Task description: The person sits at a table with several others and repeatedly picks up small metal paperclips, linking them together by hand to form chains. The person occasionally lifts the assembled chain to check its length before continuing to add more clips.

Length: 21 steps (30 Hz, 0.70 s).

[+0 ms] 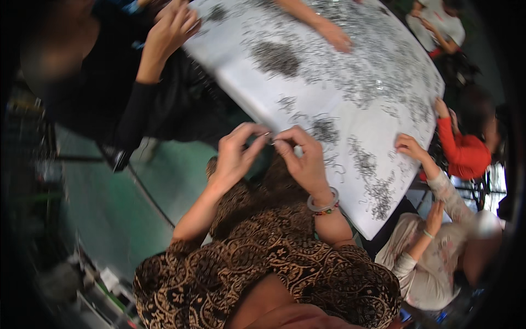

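My left hand [237,151] and my right hand [302,156] meet in front of me at the near edge of a white table [233,71]. Thumb and forefinger of each hand are pinched, fingertips almost touching. A tiny shiny metal piece [270,137] shows between them, too small and blurred to name its kind. On the table just beyond my right hand lies a small dark heap of thin, bent, wire-like pieces [324,130]. A pale bangle [335,197] and a beaded bracelet circle my right wrist.
A larger heap of wire pieces [276,58] and many scattered ones cover the tabletop. Another person's hand [335,37] rests among them; a hand at the right [410,145] hovers over the edge. A dark-sleeved person [134,107] sits close at left, a red-sleeved person [466,148] at right.
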{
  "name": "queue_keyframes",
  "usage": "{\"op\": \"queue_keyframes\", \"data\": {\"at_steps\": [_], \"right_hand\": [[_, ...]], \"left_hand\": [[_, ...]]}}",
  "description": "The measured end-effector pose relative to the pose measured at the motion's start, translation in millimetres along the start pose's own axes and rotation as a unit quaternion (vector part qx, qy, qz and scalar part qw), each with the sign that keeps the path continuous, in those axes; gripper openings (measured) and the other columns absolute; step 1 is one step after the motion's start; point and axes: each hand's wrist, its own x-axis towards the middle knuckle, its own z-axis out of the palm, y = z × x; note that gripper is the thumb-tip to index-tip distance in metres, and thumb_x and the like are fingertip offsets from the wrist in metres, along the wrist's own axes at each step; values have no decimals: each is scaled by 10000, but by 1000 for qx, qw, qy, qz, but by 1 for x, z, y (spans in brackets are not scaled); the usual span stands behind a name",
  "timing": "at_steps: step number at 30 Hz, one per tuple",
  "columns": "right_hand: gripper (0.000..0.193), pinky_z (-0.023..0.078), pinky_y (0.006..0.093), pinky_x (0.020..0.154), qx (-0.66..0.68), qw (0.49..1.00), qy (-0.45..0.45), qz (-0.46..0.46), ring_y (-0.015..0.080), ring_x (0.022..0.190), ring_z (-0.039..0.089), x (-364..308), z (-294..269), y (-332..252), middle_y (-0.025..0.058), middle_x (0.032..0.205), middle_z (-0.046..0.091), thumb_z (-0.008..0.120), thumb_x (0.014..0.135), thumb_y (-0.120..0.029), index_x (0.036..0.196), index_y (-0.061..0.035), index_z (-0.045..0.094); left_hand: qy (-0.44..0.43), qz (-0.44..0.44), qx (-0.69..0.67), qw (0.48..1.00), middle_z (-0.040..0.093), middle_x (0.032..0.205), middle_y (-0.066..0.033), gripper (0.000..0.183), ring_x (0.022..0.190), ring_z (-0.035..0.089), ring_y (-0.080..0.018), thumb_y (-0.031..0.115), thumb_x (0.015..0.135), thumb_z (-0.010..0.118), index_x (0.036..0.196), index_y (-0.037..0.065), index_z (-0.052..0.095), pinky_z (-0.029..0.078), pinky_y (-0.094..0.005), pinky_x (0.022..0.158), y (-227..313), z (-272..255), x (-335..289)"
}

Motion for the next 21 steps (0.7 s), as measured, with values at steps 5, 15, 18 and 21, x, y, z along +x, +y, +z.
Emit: {"op": "queue_keyframes", "data": {"at_steps": [5,15,18,21], "right_hand": [[47,411,257,559,-15,998,64,-26,123,599,503,6,14,2,51,738,572,640,885,-49,888,-9,615],[23,417,242,575,87,994,61,-40,122,621,514,5,17,12,66,770,565,623,891,-3,887,12,605],[14,429,235,577,97,994,47,-32,121,637,535,5,13,7,69,769,570,623,886,20,892,13,613],[28,430,236,574,104,993,46,-45,116,637,537,6,14,5,67,763,576,625,880,34,895,11,620]], "left_hand": [[-21,45,45,998,659,877,-132,146,819,640,-291,37,830,695,952,-8,631,508,-377,710,2,-3,-3],[30,-89,-181,979,701,985,-87,336,923,657,-174,74,899,645,1229,42,593,510,-312,706,-23,-3,12],[23,-38,46,998,681,889,-170,198,856,654,-244,106,887,646,1028,-28,685,524,-330,719,-59,0,65],[13,31,185,982,651,821,-226,157,799,639,-331,83,844,651,856,-69,689,532,-378,773,-100,27,121]]}}
